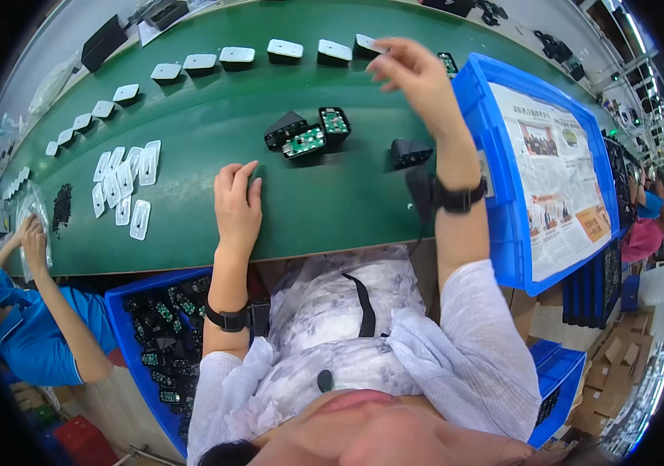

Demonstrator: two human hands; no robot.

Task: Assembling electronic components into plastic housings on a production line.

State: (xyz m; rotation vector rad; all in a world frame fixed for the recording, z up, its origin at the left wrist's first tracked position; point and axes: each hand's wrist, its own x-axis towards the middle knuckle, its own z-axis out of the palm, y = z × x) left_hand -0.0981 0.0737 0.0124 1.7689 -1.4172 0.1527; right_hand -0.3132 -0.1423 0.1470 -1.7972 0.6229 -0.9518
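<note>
We are holding our left hand (239,206) and right hand (419,81) empty, unclenched; the right so near, we are risking nudging the white-topped box (364,45) askew.

A head-worn fisheye view looks down from close above the left hand (237,206), right hand (425,84) and green surface (208,124).

Worn items, lower centre of the frame.
A pale, grey-mottled garment (305,311) carried a black strip (365,307) and lay under a white, loose-sleeved overlayer (487,334). Black bands, left (227,320) and right (458,200), encircled the wrists.
</note>
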